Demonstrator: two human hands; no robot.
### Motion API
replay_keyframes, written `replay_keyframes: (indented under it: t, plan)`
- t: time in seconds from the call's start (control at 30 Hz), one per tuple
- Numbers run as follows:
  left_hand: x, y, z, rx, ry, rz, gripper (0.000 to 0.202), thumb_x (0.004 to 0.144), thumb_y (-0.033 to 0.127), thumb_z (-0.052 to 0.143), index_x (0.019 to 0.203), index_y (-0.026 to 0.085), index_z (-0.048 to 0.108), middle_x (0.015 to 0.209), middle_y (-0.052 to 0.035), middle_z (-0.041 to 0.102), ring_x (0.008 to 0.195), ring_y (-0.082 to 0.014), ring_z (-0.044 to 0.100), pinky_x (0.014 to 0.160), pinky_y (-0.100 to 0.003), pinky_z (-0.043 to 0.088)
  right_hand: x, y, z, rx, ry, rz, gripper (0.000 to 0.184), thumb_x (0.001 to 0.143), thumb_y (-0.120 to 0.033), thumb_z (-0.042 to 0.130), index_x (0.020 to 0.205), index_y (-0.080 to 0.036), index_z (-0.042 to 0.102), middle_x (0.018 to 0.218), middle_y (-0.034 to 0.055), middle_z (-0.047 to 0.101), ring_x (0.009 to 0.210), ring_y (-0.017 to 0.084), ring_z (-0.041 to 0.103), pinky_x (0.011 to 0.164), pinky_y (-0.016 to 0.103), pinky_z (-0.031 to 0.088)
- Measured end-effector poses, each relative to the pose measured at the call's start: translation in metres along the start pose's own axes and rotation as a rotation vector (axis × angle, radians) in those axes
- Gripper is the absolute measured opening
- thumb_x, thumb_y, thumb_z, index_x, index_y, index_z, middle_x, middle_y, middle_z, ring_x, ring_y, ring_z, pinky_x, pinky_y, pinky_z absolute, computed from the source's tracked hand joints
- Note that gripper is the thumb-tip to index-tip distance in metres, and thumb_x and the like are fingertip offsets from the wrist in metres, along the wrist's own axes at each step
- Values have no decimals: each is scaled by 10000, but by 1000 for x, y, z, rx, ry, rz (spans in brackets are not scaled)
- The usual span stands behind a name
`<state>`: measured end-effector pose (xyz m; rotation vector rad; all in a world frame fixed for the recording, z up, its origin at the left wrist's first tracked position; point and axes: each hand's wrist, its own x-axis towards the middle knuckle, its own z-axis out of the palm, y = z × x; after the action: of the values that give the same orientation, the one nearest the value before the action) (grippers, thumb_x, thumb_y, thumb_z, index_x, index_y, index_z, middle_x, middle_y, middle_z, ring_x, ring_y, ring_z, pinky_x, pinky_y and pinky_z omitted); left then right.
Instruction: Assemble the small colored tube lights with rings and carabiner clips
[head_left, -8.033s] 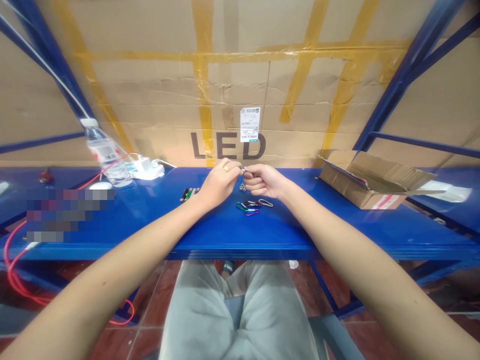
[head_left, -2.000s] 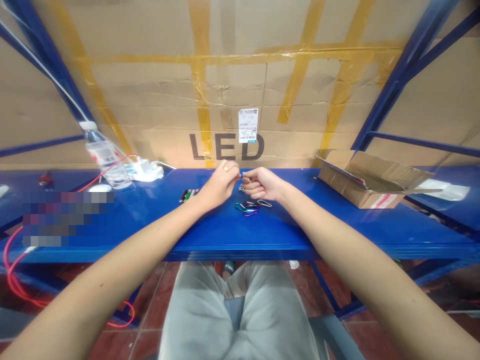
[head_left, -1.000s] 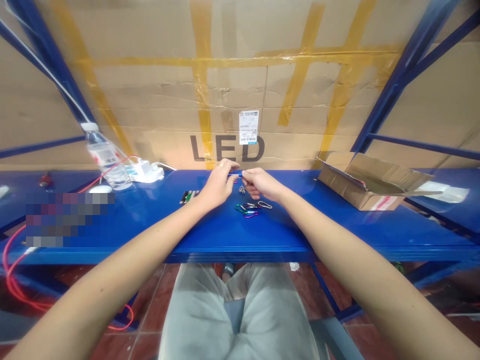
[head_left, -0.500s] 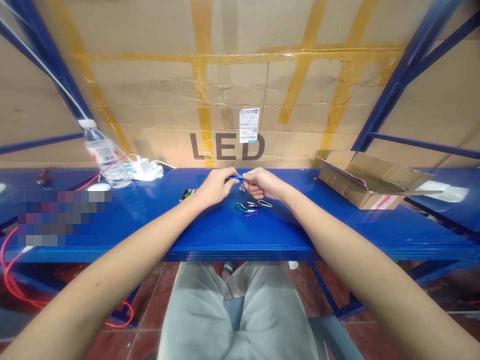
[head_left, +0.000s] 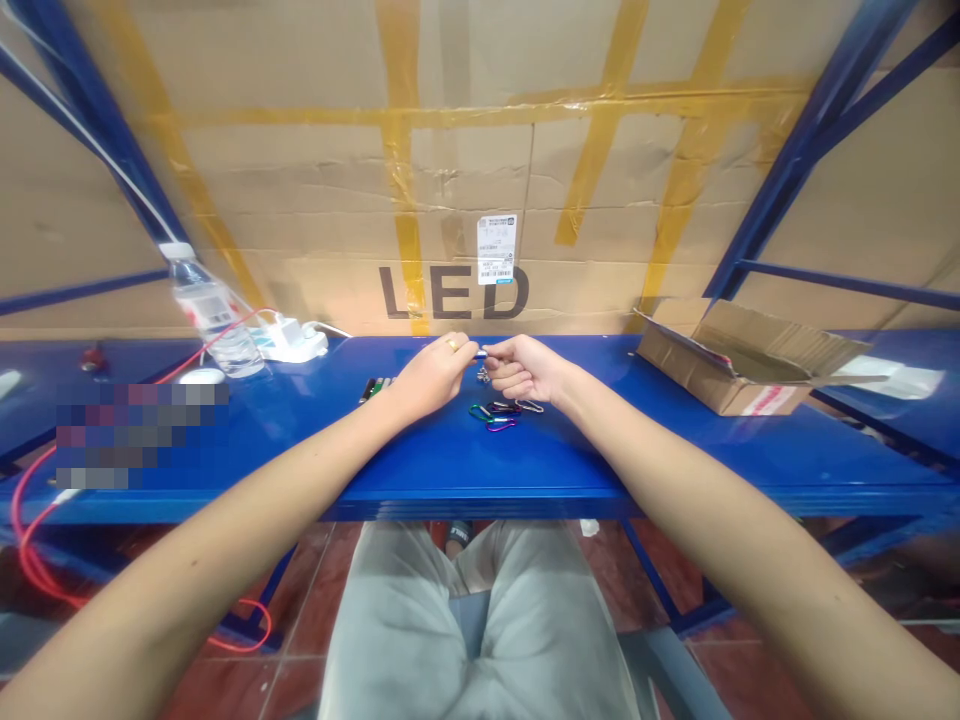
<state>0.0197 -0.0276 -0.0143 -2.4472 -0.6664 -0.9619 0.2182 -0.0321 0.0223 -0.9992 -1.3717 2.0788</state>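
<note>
My left hand [head_left: 433,372], with a gold ring on one finger, and my right hand [head_left: 529,368] meet above the blue table [head_left: 525,470]. Both are closed in a pinch on a small blue carabiner [head_left: 480,354] held between their fingertips. A small metal ring piece [head_left: 484,375] hangs or lies just below the hands. Several coloured carabiners [head_left: 501,414] lie on the table close under my right wrist. Dark and green small clips [head_left: 374,388] lie to the left of my left hand.
A water bottle [head_left: 206,308], a white power adapter [head_left: 289,338] and a red cable [head_left: 37,500] are at the left. An open cardboard box [head_left: 739,358] sits at the right. A large taped carton marked LED [head_left: 454,200] stands behind, between blue rack posts.
The hands have stayed together over the same spot, with small finger shifts. The blue carabiner showed lengthwise between them half a second ago and is now mostly covered by the fingertips.
</note>
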Motion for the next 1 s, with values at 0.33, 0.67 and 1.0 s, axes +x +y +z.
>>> replay_keyframes:
  t: [0.33, 0.67, 1.0]
  plan:
    - [7, 5, 1, -176, -7, -218, 152, 993, 157, 422, 856, 211, 458, 886, -72, 559, 865, -215, 518, 799, -368, 473, 2, 7, 6, -102, 143, -176, 303, 1024, -228, 336, 735, -201, 421, 443, -94, 233, 382, 62, 109, 311, 144, 169]
    - [5, 2, -4, -85, -32, -38, 232, 997, 94, 355, 853, 200, 502, 897, -94, 551, 913, -240, 474, 836, -392, 464, 0, 1, 0, 126, -10, 11, 314, 1034, -228, 285, 723, -229, 327, 454, -108, 162, 377, 67, 40, 276, 137, 151]
    - [12, 5, 3, -229, 23, -316, 112, 999, 172, 448, 1006, 178, 559, 1001, -96, 654, 968, -227, 607, 878, -387, 510, 1, -2, -5, -244, 230, -160, 472, 1051, -448, 293, 776, -163, 551, 461, -68, 272, 391, 86, 220, 354, 210, 262]
